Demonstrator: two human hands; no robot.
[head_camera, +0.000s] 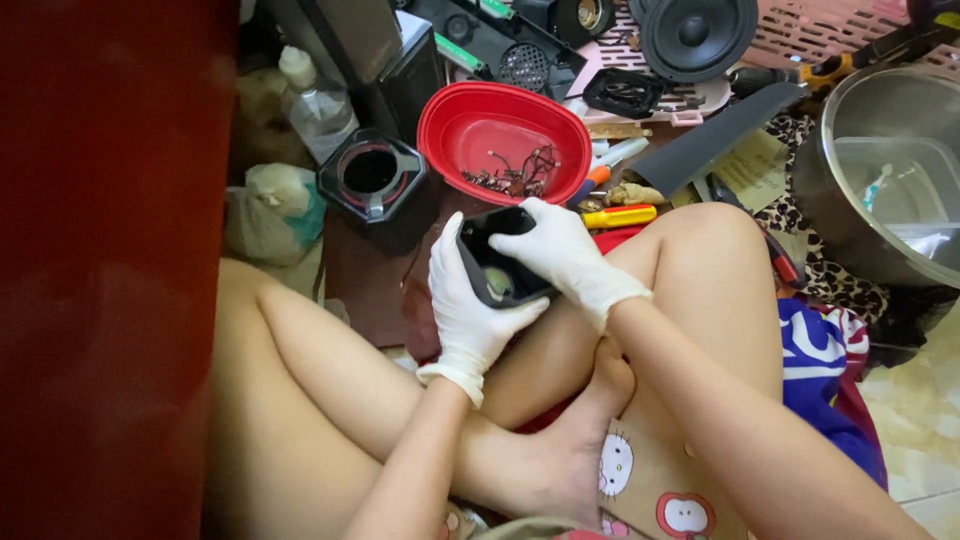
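Both my hands wear white gloves and hold a small black speaker housing (492, 262) above my crossed legs. My left hand (465, 310) wraps around its left and lower side. My right hand (562, 250) covers its upper right corner, fingers curled over the rim. Inside the open housing a pale round part shows. Just beyond sits a red oval bowl (470, 118) with small wires and screws lying in it.
A black square speaker case (372, 180) stands left of the bowl, a plastic bottle (315, 100) behind it. A yellow-handled screwdriver (620, 216) lies by my knee. A large speaker cone (697, 32) and a steel pot (885, 165) are at the right. A red surface (110, 270) fills the left.
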